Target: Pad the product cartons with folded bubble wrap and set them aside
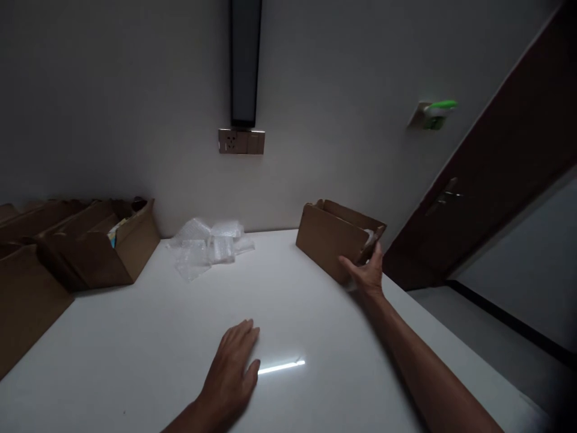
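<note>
At the table's right rear stands an open-topped cardboard box (329,240), with something whitish just showing inside its near right end. My right hand (368,273) grips that end, thumb on the long side and fingers around the corner, partly hidden. My left hand (232,367) rests over the white table (279,319) near the front, fingers stretched out, holding nothing. Beyond it, against the wall, lies a loose pile of clear bubble wrap bags (211,240).
Several cardboard boxes (139,240) stand along the left side, one with a yellow and blue item inside. A socket plate (241,142) sits on the wall below a dark vertical panel (244,66). The table's right edge faces a brown door (487,162).
</note>
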`<state>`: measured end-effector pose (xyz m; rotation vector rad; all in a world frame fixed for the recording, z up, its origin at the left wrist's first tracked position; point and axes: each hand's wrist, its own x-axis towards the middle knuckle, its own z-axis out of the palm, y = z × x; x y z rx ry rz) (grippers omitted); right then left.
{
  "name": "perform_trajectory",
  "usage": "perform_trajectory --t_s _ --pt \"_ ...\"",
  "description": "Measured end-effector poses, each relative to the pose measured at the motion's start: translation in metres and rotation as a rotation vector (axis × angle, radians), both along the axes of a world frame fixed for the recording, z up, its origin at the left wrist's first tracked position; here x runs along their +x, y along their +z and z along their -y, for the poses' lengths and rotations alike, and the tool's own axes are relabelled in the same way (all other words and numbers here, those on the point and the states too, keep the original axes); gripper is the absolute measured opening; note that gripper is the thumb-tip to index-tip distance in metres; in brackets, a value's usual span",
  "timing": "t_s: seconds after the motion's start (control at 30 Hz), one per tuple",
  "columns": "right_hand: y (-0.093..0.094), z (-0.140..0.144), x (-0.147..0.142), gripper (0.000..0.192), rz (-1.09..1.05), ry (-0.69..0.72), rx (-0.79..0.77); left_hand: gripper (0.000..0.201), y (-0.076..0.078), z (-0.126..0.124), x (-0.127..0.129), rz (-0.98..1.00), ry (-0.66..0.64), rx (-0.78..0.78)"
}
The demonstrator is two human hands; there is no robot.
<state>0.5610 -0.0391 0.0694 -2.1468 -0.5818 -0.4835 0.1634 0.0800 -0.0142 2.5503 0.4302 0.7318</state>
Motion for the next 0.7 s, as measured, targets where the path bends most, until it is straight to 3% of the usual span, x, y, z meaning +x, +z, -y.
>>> perform_trajectory --t_s 0.17,0.27,0.4,0.57,0.7 --pt "0.009 -0.043 0.028 0.115 -0.033 -0.045 0.029 0.040 0.002 0.001 0.006 0.027 -0.012 0.139" --pt "0.003 -0.058 0.031 0.111 -0.047 -0.098 -0.136 0.040 0.004 0.002 0.008 -0.001 -0.019 0.136" --pt "-0.013 -0.058 0.020 0.095 -0.096 -0.121 -0.338 0.041 0.012 0.004 0.009 -0.054 -0.040 0.077" --pt "-0.025 -0.039 -0.016 0.042 -0.082 0.080 -0.598 0.034 0.028 0.008 0.012 -0.102 -0.003 -0.037" --pt "-0.047 -0.037 -0.054 0.047 0.080 0.271 -0.715 0.028 0.031 0.007 0.015 -0.091 -0.022 -0.013"
